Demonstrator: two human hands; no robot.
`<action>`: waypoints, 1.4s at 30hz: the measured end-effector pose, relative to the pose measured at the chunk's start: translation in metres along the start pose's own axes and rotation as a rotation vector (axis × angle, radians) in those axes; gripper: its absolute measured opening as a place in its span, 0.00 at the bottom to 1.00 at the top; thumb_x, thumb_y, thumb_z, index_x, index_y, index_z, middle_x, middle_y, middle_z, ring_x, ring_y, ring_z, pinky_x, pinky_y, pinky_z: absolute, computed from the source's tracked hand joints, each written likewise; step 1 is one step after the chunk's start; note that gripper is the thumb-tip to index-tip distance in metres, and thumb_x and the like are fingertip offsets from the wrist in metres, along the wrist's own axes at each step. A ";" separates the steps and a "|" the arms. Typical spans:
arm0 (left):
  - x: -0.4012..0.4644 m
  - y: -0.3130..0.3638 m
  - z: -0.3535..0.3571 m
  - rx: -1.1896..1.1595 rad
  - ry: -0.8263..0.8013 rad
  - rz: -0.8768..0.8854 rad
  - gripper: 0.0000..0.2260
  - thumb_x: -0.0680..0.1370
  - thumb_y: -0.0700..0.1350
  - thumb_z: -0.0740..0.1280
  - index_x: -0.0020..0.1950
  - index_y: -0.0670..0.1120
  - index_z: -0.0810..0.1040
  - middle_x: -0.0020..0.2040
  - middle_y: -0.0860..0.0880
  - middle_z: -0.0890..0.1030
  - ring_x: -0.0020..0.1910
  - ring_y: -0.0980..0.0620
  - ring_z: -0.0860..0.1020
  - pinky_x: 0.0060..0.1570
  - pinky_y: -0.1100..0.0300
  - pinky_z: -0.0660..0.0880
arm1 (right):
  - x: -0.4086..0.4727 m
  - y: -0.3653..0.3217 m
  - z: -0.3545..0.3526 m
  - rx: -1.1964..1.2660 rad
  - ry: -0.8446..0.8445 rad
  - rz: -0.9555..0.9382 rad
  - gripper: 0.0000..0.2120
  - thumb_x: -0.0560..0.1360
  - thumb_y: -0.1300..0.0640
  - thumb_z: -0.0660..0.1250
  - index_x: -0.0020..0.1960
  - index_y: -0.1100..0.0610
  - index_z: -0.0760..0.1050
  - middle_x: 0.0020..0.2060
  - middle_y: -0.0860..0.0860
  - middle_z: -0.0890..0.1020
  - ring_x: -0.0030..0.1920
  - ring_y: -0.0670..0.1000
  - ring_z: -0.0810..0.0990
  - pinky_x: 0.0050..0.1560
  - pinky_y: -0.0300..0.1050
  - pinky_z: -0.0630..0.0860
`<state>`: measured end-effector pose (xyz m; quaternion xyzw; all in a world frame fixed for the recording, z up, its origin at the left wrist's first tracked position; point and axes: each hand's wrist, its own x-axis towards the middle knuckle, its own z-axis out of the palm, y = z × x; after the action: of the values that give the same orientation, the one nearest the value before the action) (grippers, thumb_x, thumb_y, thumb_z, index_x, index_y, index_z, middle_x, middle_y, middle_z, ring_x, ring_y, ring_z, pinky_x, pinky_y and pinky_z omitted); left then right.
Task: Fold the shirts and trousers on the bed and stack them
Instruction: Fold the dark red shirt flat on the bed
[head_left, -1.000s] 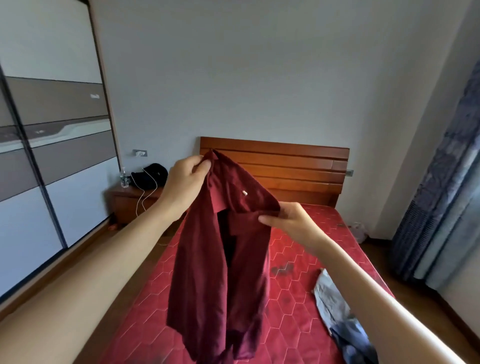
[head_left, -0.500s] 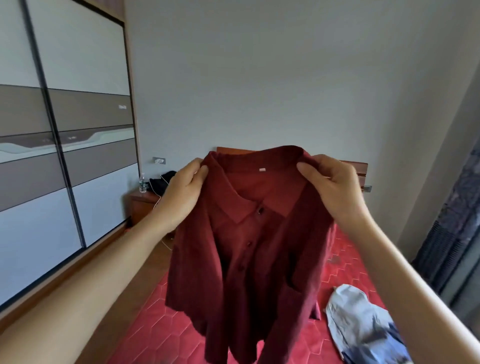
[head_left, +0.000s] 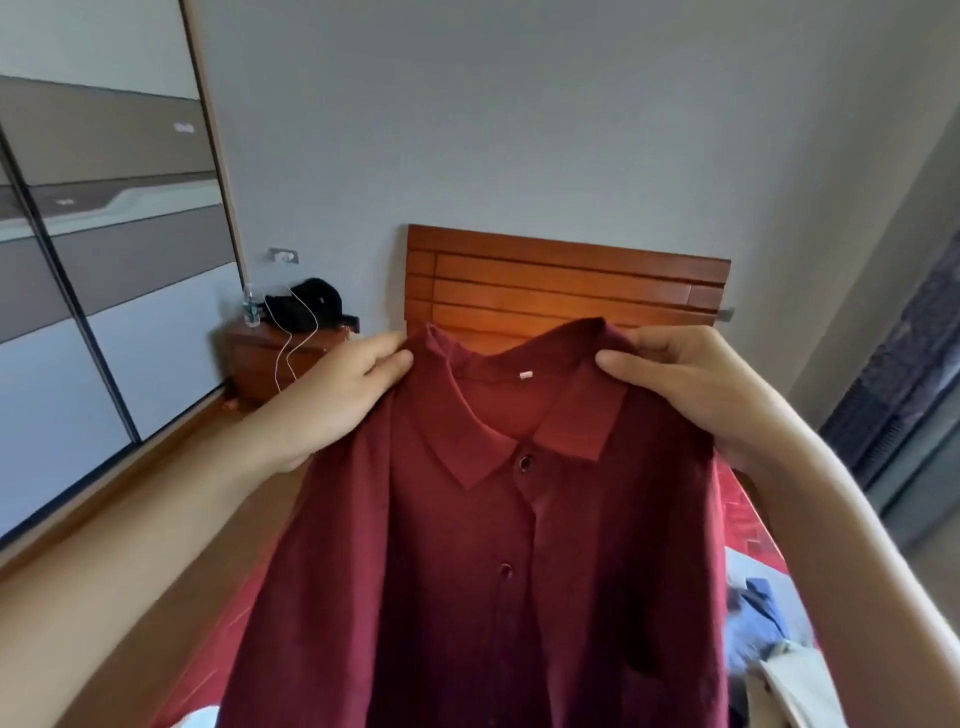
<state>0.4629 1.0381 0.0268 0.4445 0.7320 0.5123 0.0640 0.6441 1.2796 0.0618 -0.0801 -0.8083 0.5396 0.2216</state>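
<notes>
Seen from the head: a dark red shirt (head_left: 498, 545) held up in the air over the red bed (head_left: 748, 525), front facing, buttons done up. Pinched at each shoulder beside the collar, by the left hand (head_left: 332, 400) and the right hand (head_left: 691, 384), fingers curled on the cloth. Probably light, soft and floppy, thin and a bit see-through. Best held by the shoulders. More clothes (head_left: 774, 639) bunched low on the right. Smooth wooden headboard (head_left: 566, 283) behind.
</notes>
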 end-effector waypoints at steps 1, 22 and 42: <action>0.007 -0.029 0.013 0.064 -0.047 -0.054 0.14 0.83 0.47 0.59 0.45 0.64 0.79 0.43 0.65 0.81 0.45 0.67 0.77 0.44 0.75 0.69 | 0.009 0.030 0.003 -0.029 -0.018 0.076 0.10 0.69 0.52 0.74 0.44 0.58 0.83 0.41 0.57 0.85 0.39 0.51 0.81 0.43 0.46 0.77; -0.006 -0.701 0.396 0.664 -0.060 -0.507 0.11 0.83 0.50 0.56 0.49 0.46 0.73 0.49 0.44 0.81 0.49 0.38 0.78 0.38 0.54 0.63 | 0.048 0.803 0.196 -0.632 0.078 0.629 0.15 0.75 0.45 0.67 0.43 0.58 0.74 0.35 0.50 0.79 0.42 0.56 0.77 0.39 0.46 0.68; -0.039 -0.709 0.414 0.865 -0.244 -0.425 0.38 0.74 0.59 0.67 0.78 0.41 0.57 0.76 0.41 0.60 0.76 0.43 0.58 0.71 0.43 0.58 | 0.042 0.828 0.237 -1.000 -0.054 0.291 0.25 0.81 0.49 0.59 0.75 0.56 0.61 0.75 0.57 0.60 0.77 0.57 0.54 0.75 0.55 0.53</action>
<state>0.2985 1.2406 -0.7525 0.3282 0.9390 0.0815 0.0621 0.4111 1.4321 -0.7542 -0.2738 -0.9531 0.1148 0.0583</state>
